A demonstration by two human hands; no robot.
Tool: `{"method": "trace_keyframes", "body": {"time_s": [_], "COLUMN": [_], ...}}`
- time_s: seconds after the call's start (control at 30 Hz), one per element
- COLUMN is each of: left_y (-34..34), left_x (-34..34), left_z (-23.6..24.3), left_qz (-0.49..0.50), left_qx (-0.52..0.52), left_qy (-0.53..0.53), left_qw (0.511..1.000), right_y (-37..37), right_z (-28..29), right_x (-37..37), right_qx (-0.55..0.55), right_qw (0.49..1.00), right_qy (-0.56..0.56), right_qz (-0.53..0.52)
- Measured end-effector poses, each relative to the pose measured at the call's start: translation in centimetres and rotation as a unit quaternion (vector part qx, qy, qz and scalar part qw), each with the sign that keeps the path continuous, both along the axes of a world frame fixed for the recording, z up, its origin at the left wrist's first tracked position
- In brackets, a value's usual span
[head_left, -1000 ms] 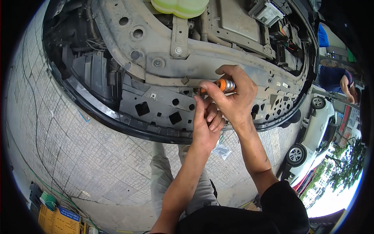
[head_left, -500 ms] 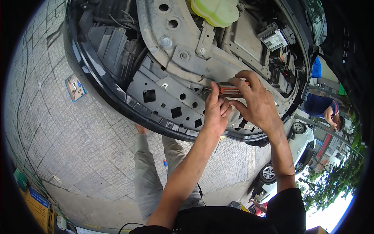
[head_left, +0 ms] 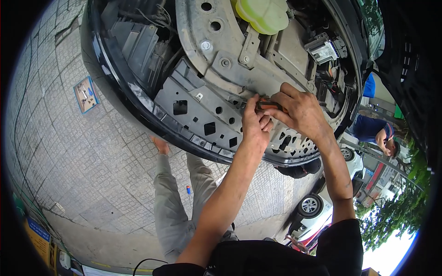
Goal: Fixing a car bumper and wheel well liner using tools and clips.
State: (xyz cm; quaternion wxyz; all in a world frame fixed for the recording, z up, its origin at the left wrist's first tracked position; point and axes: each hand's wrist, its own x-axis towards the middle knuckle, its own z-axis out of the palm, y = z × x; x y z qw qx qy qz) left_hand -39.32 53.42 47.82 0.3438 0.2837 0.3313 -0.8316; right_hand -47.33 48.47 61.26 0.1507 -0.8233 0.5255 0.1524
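My right hand [head_left: 301,112] is closed round the orange and black handle of a screwdriver [head_left: 265,105], which points left along the grey front panel [head_left: 177,94] of a car. At the front end of the handle is my left hand [head_left: 256,122], its thumb and forefinger pinched about the shaft and its other fingers curled. The screwdriver's tip is hidden behind the left fingers, so what it touches cannot be seen. Round and square holes mark the panel beside my hands.
A yellow-green fluid tank [head_left: 262,16] rises from the engine bay. The black bumper [head_left: 126,103] curves in front of me. On the paving lie a tray of small parts [head_left: 86,95] and a blue-and-red object [head_left: 188,189]. A person [head_left: 373,129] and a white car [head_left: 317,209] are off right.
My right fingers, looser and more spread before, now wrap the handle and cover more of it. My left hand stays near the same spot on the panel. The view has shifted slightly.
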Motion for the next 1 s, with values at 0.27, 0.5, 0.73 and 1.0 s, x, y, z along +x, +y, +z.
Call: {"method": "trace_keyframes", "body": {"time_s": [0.27, 0.5, 0.73, 1.0], "left_y": [1.3, 3.1, 3.3, 2.2], "left_x": [1.5, -0.5, -1.3, -0.4], "left_z": [-0.4, -2.0, -2.0, -1.4], "left_qz": [-0.001, 0.101, 0.129, 0.089], "left_qx": [-0.019, -0.020, 0.001, 0.042], "left_qy": [0.010, 0.053, 0.024, 0.031], "left_qw": [1.000, 0.993, 0.991, 0.995], "right_y": [0.7, 1.0, 0.7, -1.2], "right_z": [-1.3, -1.0, 0.9, 0.3], "right_x": [0.8, 0.9, 0.8, 1.1], "right_qx": [0.025, -0.011, 0.015, 0.193], "right_qw": [0.976, 0.969, 0.982, 0.973], "right_qy": [-0.084, -0.003, 0.137, 0.128], "right_qz": [-0.197, -0.246, 0.128, -0.022]}}
